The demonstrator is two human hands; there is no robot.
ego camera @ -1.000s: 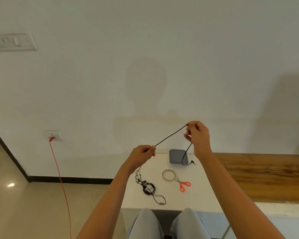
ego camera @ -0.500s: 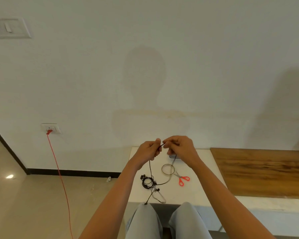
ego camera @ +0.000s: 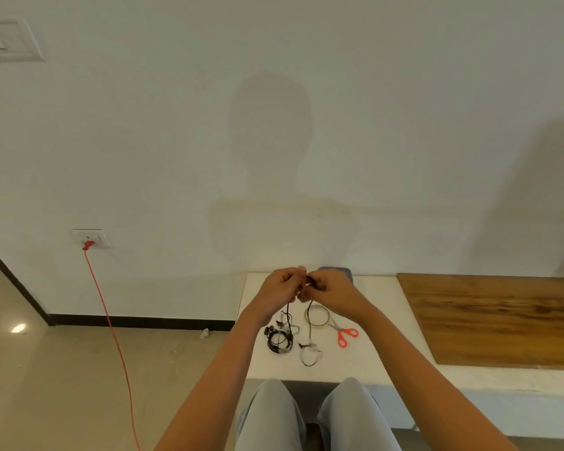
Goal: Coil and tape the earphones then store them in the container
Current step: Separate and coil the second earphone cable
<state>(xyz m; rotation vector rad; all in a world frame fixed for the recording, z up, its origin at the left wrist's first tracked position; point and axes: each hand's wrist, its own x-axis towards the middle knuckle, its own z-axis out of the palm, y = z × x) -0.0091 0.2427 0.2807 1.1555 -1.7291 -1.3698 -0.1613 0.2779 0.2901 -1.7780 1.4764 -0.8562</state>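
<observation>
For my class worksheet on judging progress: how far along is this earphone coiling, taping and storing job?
Done: nothing finished shows. In hand: left hand and right hand pinch the black earphone cable together, the rest trailing to a loose tangle on the table. Left: coiling, taping with the tape roll and scissors, both untouched, then storing in the grey container behind the hands.

Left hand (ego camera: pixel 280 288): held out in front, fingers curled, thumb and fingertips pinching the earphone cable (ego camera: pixel 310 320). Right hand (ego camera: pixel 331 289): level with it, fingertips meeting the left's, fingers curled, pinching the same cable. Forearms: bare, extended forward, converging from the lower edge. Wrists: roughly straight.
</observation>
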